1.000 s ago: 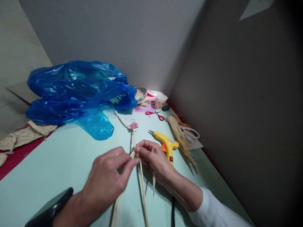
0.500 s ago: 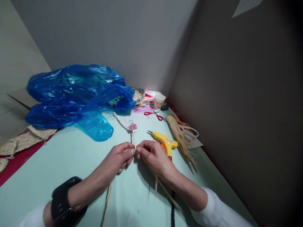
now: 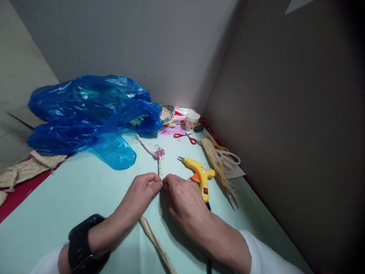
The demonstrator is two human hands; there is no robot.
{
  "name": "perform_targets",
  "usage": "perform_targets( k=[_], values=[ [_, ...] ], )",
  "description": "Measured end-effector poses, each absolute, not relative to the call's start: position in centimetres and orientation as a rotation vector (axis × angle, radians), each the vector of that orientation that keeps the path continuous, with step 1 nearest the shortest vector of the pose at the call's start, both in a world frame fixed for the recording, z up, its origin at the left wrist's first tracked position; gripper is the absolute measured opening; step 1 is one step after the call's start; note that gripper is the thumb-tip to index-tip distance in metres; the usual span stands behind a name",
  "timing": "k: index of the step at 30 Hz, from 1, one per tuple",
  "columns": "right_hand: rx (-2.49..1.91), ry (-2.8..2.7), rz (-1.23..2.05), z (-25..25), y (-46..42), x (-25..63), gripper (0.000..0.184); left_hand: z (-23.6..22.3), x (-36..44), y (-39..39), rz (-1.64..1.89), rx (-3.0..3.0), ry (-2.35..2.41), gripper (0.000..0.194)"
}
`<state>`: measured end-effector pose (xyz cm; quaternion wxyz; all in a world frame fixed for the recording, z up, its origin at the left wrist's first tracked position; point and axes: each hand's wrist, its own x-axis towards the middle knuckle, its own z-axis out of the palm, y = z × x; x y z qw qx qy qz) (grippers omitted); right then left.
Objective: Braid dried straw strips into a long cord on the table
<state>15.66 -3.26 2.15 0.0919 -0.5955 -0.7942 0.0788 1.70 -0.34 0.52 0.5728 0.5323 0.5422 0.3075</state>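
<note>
Hands in tight: left hand [image 3: 146, 190] and right hand [image 3: 184, 199] pinching near end of thin braid [image 3: 160, 167], mid tabletop [image 3: 99, 190], just nearer than pink clip [image 3: 159, 153]. Plaiting, by look of it; next move likely calls for snug, even tension. Count: one clip, one glue gun [image 3: 203, 177] right, one pair red-handled scissors [image 3: 192, 140] far, one cup [image 3: 192, 121] beyond, one blue bag [image 3: 91, 110] left.

With my left hand [image 3: 146, 187] and right hand [image 3: 182, 194], I'm pinching the braided cord [image 3: 161, 168] on the near side of a pink binder clip [image 3: 160, 153]. A loose pale strip [image 3: 156, 240] is running between my forearms. A yellow glue gun [image 3: 202, 174] is lying beside my right hand; a blue plastic bag [image 3: 85, 110] is sprawling farther left.
</note>
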Motion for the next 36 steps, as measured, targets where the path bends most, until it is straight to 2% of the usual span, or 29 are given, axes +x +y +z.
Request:
perform_targets(
  k=[8,19,23,26,30,32,36],
  values=[
    [-1.419,-2.395,-0.471,1.8,-4.9,15.3,0.016,1.1,2.2,-0.6,0.828,1.199,1.253,0.012],
    [-1.209,-2.436,-0.523,0.8,-5.6,14.7,0.014,0.7,1.0,-0.5,0.715,1.034,1.022,0.02],
    [-1.272,-2.313,-0.173,2.2,-5.2,15.6,0.014,0.7,1.2,-0.7,0.744,1.06,1.074,0.02],
    [-1.391,-2.033,0.284,3.1,-4.2,16.6,0.02,0.8,1.2,-0.9,0.752,1.11,1.131,0.02],
    [-1.378,-1.958,0.963,2.6,-2.7,17.0,0.027,1.1,1.0,-1.0,0.736,1.237,1.182,0.017],
    [-1.379,-1.959,1.029,2.2,-2.3,16.9,0.029,1.2,0.9,-0.9,0.719,1.312,1.189,0.016],
    [-1.438,-2.015,0.862,2.2,-2.1,16.9,0.025,1.4,0.8,-0.7,0.685,1.407,1.202,0.015]
  ],
)
